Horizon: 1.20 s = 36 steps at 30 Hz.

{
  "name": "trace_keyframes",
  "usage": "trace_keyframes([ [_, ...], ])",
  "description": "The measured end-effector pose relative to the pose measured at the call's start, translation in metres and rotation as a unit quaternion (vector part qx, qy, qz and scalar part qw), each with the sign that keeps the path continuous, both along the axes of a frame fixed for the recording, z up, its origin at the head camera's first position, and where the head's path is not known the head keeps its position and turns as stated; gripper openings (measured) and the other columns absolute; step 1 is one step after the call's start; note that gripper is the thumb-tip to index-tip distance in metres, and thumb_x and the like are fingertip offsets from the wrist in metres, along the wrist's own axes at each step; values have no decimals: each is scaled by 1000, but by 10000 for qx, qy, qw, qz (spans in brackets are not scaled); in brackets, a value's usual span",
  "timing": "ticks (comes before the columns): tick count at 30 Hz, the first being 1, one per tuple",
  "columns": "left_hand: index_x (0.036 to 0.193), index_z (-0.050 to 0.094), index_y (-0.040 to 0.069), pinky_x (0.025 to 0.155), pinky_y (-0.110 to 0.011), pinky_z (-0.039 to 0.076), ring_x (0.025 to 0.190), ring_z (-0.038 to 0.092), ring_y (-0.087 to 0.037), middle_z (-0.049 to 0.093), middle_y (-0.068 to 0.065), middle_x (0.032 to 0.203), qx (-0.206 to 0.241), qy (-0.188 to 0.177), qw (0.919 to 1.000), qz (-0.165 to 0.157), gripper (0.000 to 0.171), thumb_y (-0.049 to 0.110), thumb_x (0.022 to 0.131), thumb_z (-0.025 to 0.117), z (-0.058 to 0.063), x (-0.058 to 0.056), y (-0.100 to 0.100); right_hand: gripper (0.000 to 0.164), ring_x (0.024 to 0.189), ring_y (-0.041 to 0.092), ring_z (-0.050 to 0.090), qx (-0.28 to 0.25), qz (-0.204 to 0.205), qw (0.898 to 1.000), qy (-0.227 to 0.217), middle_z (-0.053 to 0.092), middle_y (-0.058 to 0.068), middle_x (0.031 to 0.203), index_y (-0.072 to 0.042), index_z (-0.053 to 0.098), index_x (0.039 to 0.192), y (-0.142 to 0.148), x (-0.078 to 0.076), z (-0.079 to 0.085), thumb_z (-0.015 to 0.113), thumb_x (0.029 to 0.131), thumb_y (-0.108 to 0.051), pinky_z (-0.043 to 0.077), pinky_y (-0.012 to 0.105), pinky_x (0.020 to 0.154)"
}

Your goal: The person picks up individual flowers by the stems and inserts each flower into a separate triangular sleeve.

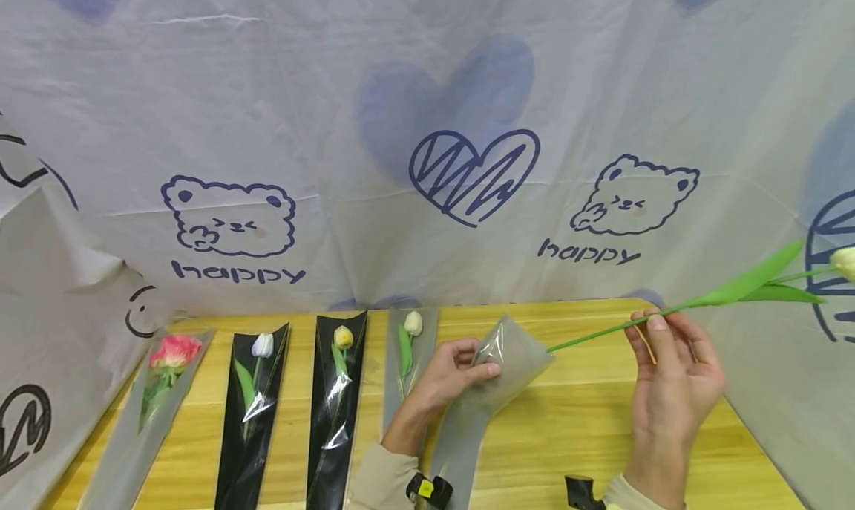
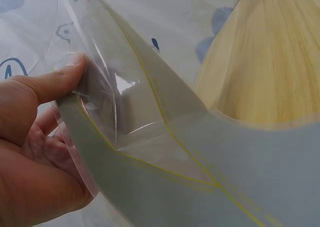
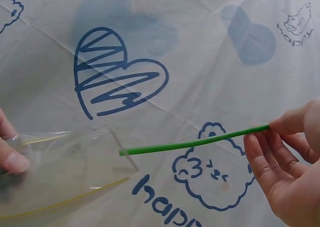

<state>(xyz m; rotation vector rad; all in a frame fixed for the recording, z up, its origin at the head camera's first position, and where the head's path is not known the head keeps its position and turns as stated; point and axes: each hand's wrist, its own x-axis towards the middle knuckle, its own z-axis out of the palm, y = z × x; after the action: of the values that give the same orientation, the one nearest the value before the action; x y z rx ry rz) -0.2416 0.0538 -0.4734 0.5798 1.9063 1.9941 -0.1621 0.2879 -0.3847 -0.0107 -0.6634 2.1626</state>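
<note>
My left hand (image 1: 444,376) pinches a flower sleeve (image 1: 514,365), clear in front and grey behind, near its open end. The rest of the sleeve bends down toward the table's front edge. In the left wrist view the thumb lies on the clear film (image 2: 130,97), with the other fingers behind. My right hand (image 1: 675,384) pinches the green stem of a tulip (image 1: 741,287) between thumb and fingers. Its pale bloom is cut off at the right edge. The stem's bare end (image 3: 122,152) is at the sleeve's mouth; how far inside, I cannot tell.
Left of my hands, wrapped flowers lie on the wooden table (image 1: 548,436): a pink flower (image 1: 175,352), a white tulip (image 1: 263,345), a yellow tulip (image 1: 344,337) and another white tulip (image 1: 413,323). A printed cloth (image 1: 334,109) hangs behind the table.
</note>
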Motion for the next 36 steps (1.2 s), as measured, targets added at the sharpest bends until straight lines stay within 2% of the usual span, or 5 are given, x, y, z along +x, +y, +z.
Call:
trace_keyframes([
  [5, 102, 67, -11, 69, -23, 50, 76, 66, -9, 75, -11, 92, 82, -8, 10000, -30, 19, 1, 91, 76, 3, 2, 1, 18, 80, 36, 72, 311, 136, 9994, -105, 68, 30, 89, 23, 58, 101, -6, -3, -1, 68, 85, 22, 61, 37, 68],
  [10, 100, 67, -9, 68, -23, 49, 75, 66, -9, 75, -6, 89, 99, -80, 9999, -35, 17, 1, 91, 76, 5, 3, 2, 21, 80, 33, 72, 730, 242, 9961, -440, 69, 27, 89, 23, 59, 103, -11, -5, -2, 71, 86, 19, 61, 36, 70],
  [18, 102, 67, -11, 68, -22, 49, 76, 64, -8, 74, -6, 90, 104, 83, 9998, -156, 17, 1, 93, 74, 6, 4, 2, 20, 81, 28, 74, 1563, 358, 9772, -1392, 71, 22, 91, 20, 62, 102, -20, -12, -6, 73, 87, 14, 60, 34, 76],
  [28, 104, 65, -13, 70, -22, 50, 77, 64, -7, 73, -5, 89, 246, 156, 9992, -268, 18, 1, 94, 72, 6, 3, 3, 19, 82, 23, 74, 2488, 570, 9416, -2196, 73, 14, 91, 16, 66, 104, -28, -16, -9, 74, 90, 7, 60, 32, 78],
  [36, 109, 65, -13, 72, -23, 51, 78, 66, -8, 75, -14, 95, 345, -20, 9992, -193, 21, 1, 94, 72, 7, 4, 4, 23, 90, 17, 73, 3466, 982, 8885, -2843, 75, 5, 97, 10, 67, 107, -31, -13, -10, 77, 91, -3, 58, 27, 80],
])
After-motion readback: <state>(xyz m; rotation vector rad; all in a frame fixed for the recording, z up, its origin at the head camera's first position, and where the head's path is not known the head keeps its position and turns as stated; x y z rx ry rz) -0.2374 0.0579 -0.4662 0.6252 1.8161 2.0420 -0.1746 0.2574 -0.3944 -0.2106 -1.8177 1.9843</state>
